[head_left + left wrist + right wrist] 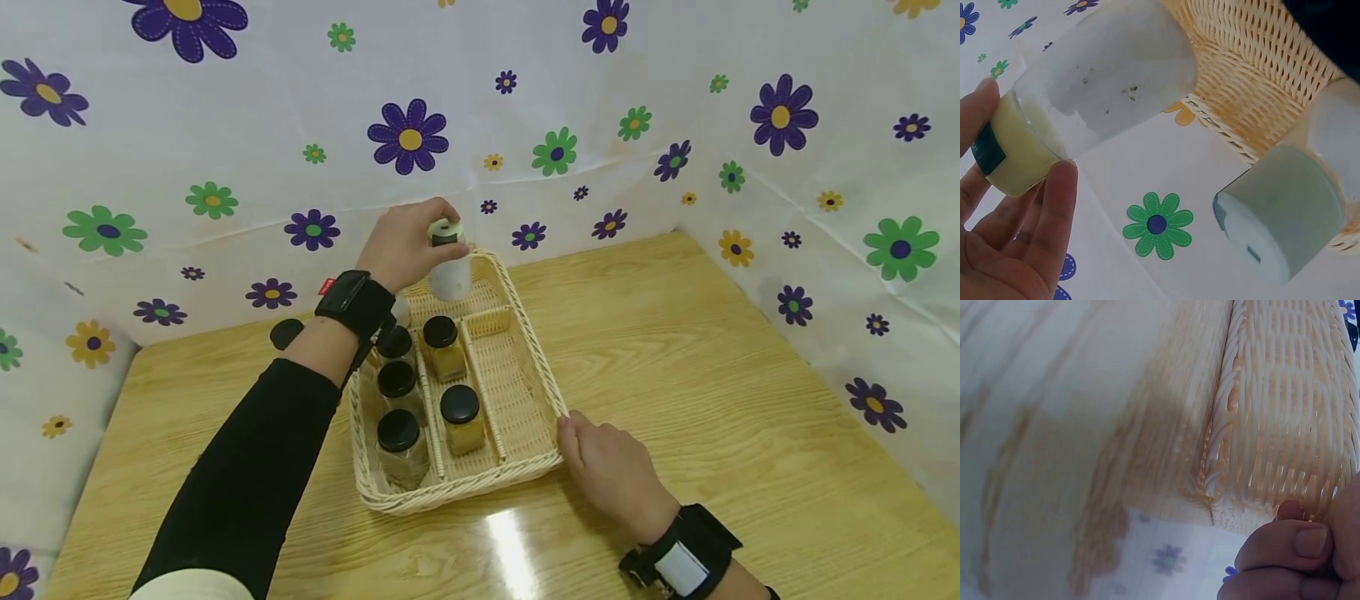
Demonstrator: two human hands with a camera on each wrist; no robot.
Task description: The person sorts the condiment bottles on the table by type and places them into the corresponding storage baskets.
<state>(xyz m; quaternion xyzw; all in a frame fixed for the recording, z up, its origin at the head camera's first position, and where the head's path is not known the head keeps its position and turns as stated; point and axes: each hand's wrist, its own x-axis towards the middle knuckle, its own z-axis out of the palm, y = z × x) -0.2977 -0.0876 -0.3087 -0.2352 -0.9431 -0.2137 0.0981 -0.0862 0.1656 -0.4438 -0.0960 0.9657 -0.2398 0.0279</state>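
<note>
My left hand (403, 248) holds a white plastic shaker bottle (452, 282) by its pale yellow-green cap, above the far part of a wicker basket (531, 342). In the left wrist view, thumb and fingers go round the cap (1029, 147), and the cloudy bottle has small dark specks. A second bottle with a pale green cap (1285, 215) stands in the basket near this hand. My right hand (618, 471) grips the basket's near right corner; its curled fingers (1285, 550) show against the woven wall in the right wrist view.
Several black-lidded jars (397, 432) line the basket's left compartment. Two black-lidded jars of yellowish contents (462, 429) stand in the middle one. A black round lid (286, 333) shows left of the basket, partly behind my forearm. Flowered cloth (465, 100) surrounds the wooden table (660, 333).
</note>
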